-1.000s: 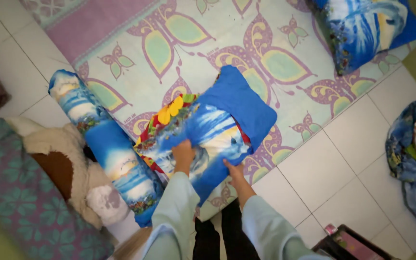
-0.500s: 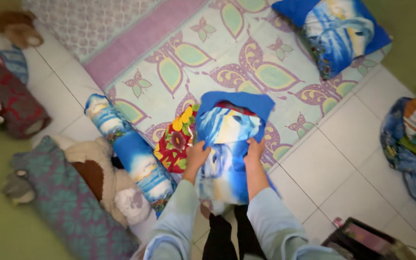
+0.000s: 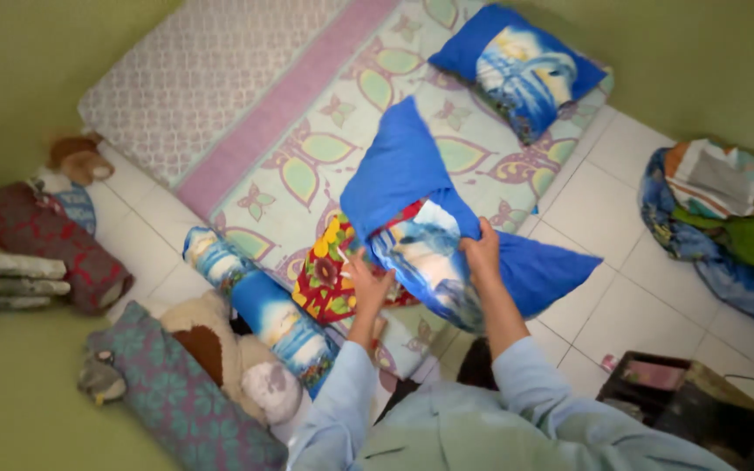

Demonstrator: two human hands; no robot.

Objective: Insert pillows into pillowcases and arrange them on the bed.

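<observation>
While both hands work at the pillow point(image 3: 342, 279), I see the left hand point(image 3: 368, 283) closed on the edge of the blue pillowcase point(image 3: 442, 253) where the red flowered pillow pokes out, and the right hand point(image 3: 482, 253) pinching the case higher up. The bundle hangs just over the near edge of the mattress point(image 3: 307, 139), half in the case, with loose blue flaps sticking up and out to the right.

My worry is the slack cloth: with so much of it flapping free, I judge the pillow could bunch sideways or slide out toward the floor if either grip loosens. The case opening looks twisted, which could jam the corners.

A blue bolster point(image 3: 263, 305) lies just left of the hands, with a stuffed bear point(image 3: 220, 358) and a patterned cushion point(image 3: 176, 401) beyond it. A second blue pillow point(image 3: 521, 70) sits at the far end. A heap of laundry point(image 3: 726, 218) lies well off to the right, and a dark box point(image 3: 674, 392) stands near right, crowding the feet.
</observation>
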